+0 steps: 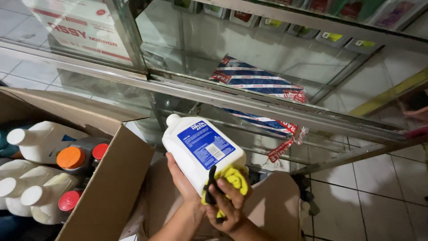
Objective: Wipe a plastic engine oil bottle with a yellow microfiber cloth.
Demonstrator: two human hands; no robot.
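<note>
A shiny metal and glass shelf rack (249, 100) stands on a floor of pale square tiles (379, 205). Bright light shines off the glass.

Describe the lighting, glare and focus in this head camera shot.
Head view: bright, even light on the white bottle and both hands, left hand and right hand with the yellow cloth, all sharp; soft reflections haze the glass shelf; the cardboard box interior falls into shadow; edges bow slightly from the wide lens.
</note>
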